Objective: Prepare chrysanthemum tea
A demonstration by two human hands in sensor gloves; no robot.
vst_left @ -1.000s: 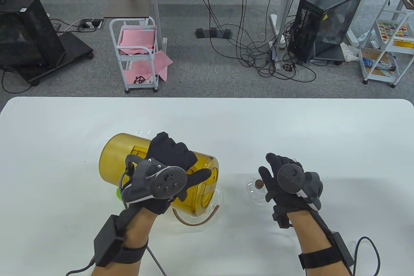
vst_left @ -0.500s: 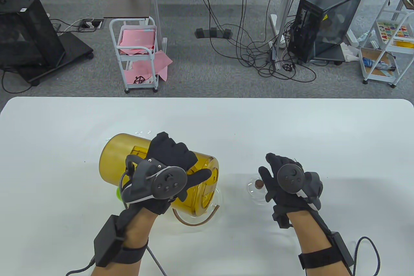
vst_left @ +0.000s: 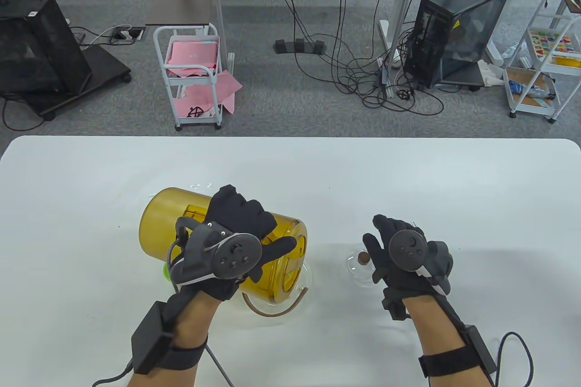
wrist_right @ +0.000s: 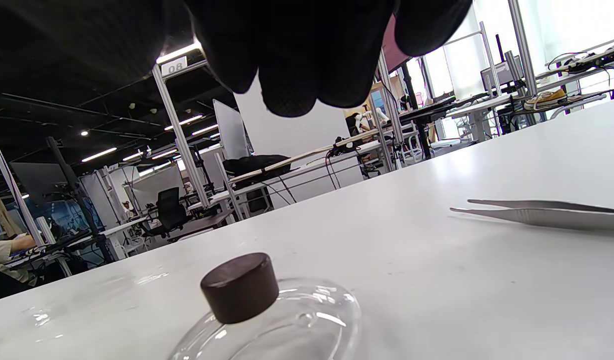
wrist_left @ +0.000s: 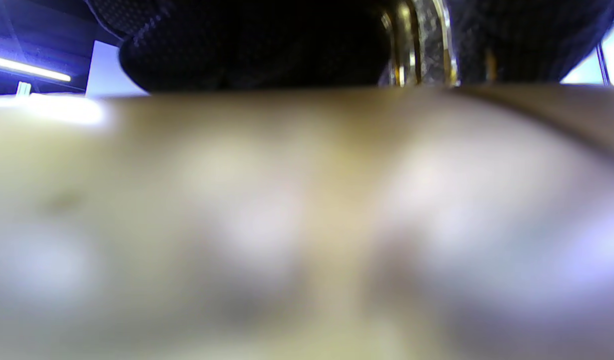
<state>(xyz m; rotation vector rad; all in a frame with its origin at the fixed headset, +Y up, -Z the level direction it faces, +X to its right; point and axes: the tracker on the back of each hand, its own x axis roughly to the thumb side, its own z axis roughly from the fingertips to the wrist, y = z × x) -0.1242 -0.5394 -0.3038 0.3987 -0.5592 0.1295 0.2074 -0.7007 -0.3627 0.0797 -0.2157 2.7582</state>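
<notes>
White table (vst_left: 68, 205) | left hand (vst_left: 236, 242) grips tilted amber pitcher (vst_left: 159, 219)

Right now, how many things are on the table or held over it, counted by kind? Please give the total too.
Pitcher, yellow, held tilted by the left hand: 1
Glass teapot, below the pitcher: 1
Glass lid with brown knob, under the right hand: 1
Tweezers: 1
Green thing, mostly hidden: 1
Total: 5
</notes>
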